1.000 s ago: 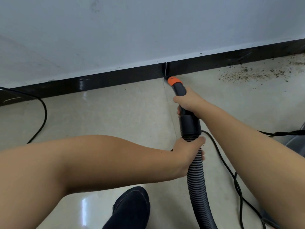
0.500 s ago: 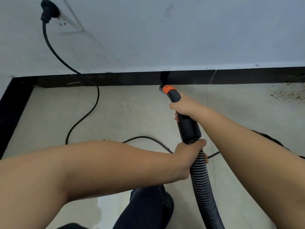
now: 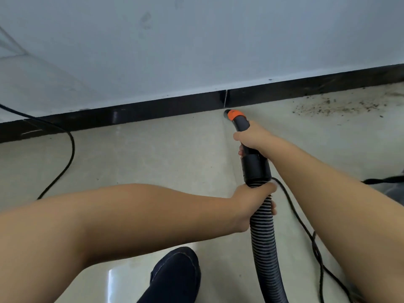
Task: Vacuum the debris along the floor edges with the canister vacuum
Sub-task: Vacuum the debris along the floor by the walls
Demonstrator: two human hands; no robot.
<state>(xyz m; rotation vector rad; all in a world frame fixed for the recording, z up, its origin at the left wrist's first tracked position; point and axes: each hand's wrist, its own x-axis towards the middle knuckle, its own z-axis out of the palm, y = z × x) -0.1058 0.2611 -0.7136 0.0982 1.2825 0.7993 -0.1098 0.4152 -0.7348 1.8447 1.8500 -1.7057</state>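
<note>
Debris point(image 3: 341, 107) in one patch, seemingly; right hand point(image 3: 254, 136), left hand point(image 3: 251, 201) grip one hose point(image 3: 263, 237).

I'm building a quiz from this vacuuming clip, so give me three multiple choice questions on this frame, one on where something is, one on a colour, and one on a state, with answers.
1. Where does the debris lie relative to the nozzle tip?
A. To its right, along the baseboard
B. To its left, under the cord
C. Behind the person's knee

2. What colour is the collar at the nozzle tip?
A. Blue
B. Orange
C. White

3. How is the hose being held?
A. Lying loose on the floor
B. By the right hand only
C. By both hands

Answers:
1. A, the scattered specks lie on the floor by the black baseboard, right of the tip.
2. B, an orange band rings the tip.
3. C, the right hand grips the grey handle and the left hand grips the ribbed hose just below the cuff.
</note>
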